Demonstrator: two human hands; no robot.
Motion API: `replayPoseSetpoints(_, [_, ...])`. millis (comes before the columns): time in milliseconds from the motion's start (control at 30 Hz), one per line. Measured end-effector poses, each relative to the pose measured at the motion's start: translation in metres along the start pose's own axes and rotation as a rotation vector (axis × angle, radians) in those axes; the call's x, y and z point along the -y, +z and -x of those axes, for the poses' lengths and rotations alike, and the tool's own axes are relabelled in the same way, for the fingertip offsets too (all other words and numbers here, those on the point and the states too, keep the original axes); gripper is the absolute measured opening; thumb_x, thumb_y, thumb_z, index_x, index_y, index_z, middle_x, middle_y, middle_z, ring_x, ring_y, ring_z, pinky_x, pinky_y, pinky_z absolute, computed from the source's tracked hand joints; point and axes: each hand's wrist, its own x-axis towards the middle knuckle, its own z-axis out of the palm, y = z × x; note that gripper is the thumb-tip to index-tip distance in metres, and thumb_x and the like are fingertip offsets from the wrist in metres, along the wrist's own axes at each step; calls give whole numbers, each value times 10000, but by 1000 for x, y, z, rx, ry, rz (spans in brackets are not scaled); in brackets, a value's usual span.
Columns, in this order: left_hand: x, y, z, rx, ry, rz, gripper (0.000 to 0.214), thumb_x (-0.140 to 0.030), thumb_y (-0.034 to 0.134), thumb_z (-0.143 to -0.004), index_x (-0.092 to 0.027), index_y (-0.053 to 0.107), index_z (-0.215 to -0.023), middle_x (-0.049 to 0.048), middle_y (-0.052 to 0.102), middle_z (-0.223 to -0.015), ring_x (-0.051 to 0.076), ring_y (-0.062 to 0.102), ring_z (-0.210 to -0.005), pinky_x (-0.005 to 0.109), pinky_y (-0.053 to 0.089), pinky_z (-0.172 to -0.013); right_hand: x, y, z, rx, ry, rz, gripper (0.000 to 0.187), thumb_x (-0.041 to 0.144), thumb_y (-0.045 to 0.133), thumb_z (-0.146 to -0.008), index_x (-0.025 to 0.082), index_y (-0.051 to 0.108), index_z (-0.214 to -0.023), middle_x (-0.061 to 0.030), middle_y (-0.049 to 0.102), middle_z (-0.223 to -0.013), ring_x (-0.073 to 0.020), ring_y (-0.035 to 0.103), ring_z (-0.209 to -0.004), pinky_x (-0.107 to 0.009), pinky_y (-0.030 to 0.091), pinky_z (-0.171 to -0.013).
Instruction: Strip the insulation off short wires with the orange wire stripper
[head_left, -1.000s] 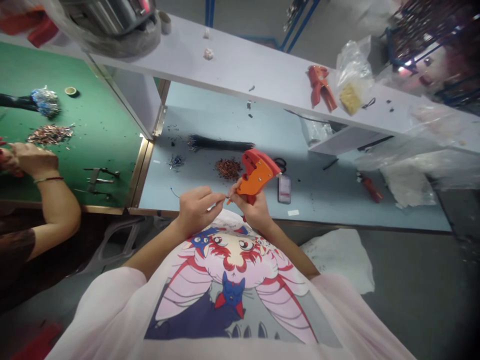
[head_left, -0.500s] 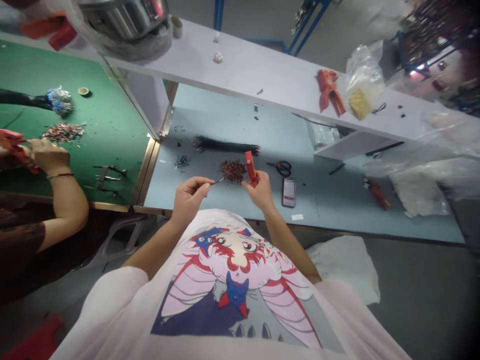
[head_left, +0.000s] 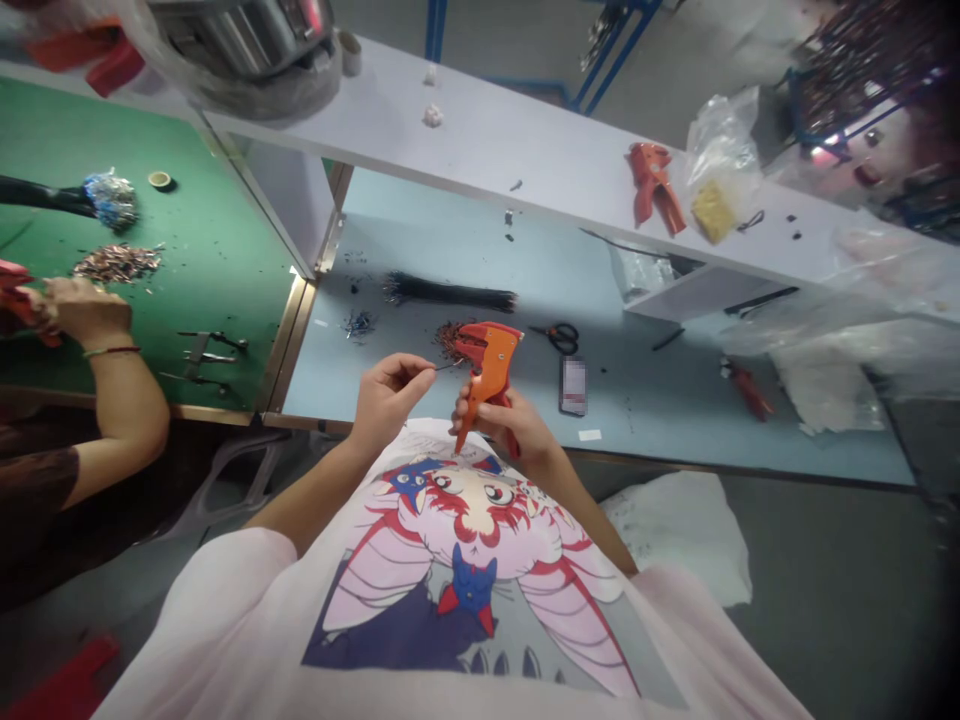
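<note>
In my right hand (head_left: 510, 420) is an orange and red wire stripper (head_left: 491, 365), its jaws pointing left. Between the fingertips of my left hand (head_left: 390, 395) I pinch a thin dark wire (head_left: 447, 367), whose free end points right at the stripper's jaws; whether it touches them I cannot tell. A pile of short copper-coloured scraps (head_left: 448, 340) lies just behind, partly hidden by the tool. Farther back rests a bundle of black wires (head_left: 454, 292) with bared ends. A smaller heap of blue and silver bits (head_left: 358, 324) sits to the left.
Black-handled scissors (head_left: 561, 336) and a phone (head_left: 574, 386) lie to the right. Another wire stripper (head_left: 654, 185) is on the white shelf (head_left: 480, 140). At the green table on the left, a co-worker's hand (head_left: 90, 310) is beside a red tool. Plastic bags (head_left: 832, 350) cover the right end.
My right hand has turned the wire stripper from pointing away to pointing left, bringing its jaws to the wire's end. My left hand keeps its pinch, shifted slightly right.
</note>
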Motion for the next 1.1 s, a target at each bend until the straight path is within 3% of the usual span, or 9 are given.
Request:
replayPoseSetpoints(200, [3,0,0,-14,31,34,152,-295,705,-667,-163,656,-723,-3,606,-664,92,515,-619,207,414,-586,-1,5,4,47,72,-134,281,241,670,-726,168,563,-975,-20,603,-823,-175,609,-737,-413,526,-748])
replayPoseSetpoints(467, [8,4,2,-23,60,44,174,-328,680,-699,-165,627,-735,-19,548,-625,81,468,-579,200,381,-538,-7,4,7,47,87,-119,310,242,685,-707,177,553,-980,-23,598,-823,-186,608,-750,-426,525,-744])
replayPoseSetpoints(733, [7,3,1,-37,55,70,207,-356,657,-725,-158,602,-750,-42,494,-583,56,385,-500,184,322,-469,-7,8,6,149,113,-173,316,252,679,-718,154,549,-988,-21,582,-823,-182,608,-735,-411,520,-722])
replayPoseSetpoints(1100, [0,6,10,-34,138,17,174,-331,658,-732,-163,620,-758,-12,553,-644,73,462,-557,183,382,-510,-6,11,15,210,74,-151,362,290,700,-699,148,545,-993,-13,578,-778,-187,613,-702,-418,512,-723])
